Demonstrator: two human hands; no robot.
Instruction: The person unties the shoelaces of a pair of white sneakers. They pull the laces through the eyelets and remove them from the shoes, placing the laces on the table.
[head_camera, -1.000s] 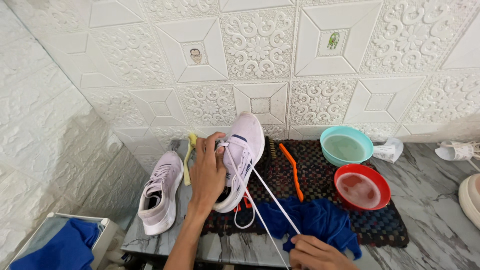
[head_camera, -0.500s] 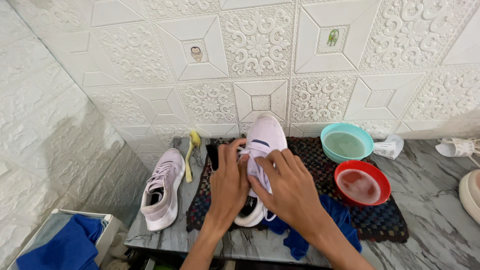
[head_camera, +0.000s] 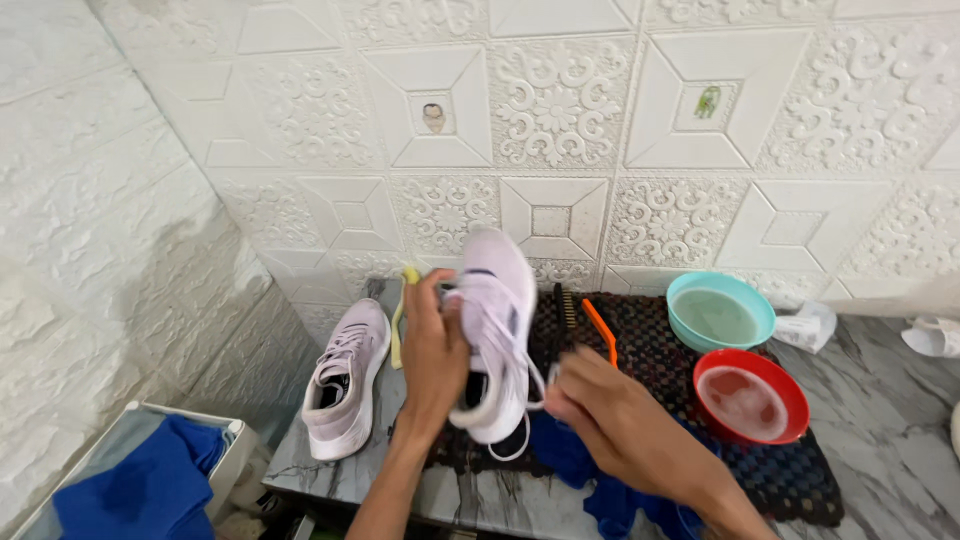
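Two pale pink sneakers: one lies on the desk (head_camera: 900, 440), one (head_camera: 495, 330) is raised over the dark mat (head_camera: 650, 340). The left hand (head_camera: 432, 350) grips its side; the right hand (head_camera: 610, 420) pinches its white lace (head_camera: 535, 385). Two bowls stand right, teal (head_camera: 720, 312) and red (head_camera: 750, 397).

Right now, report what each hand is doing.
Left hand: closed around the raised pale lilac mesh sneaker.
Right hand: pinching that sneaker's white lace.
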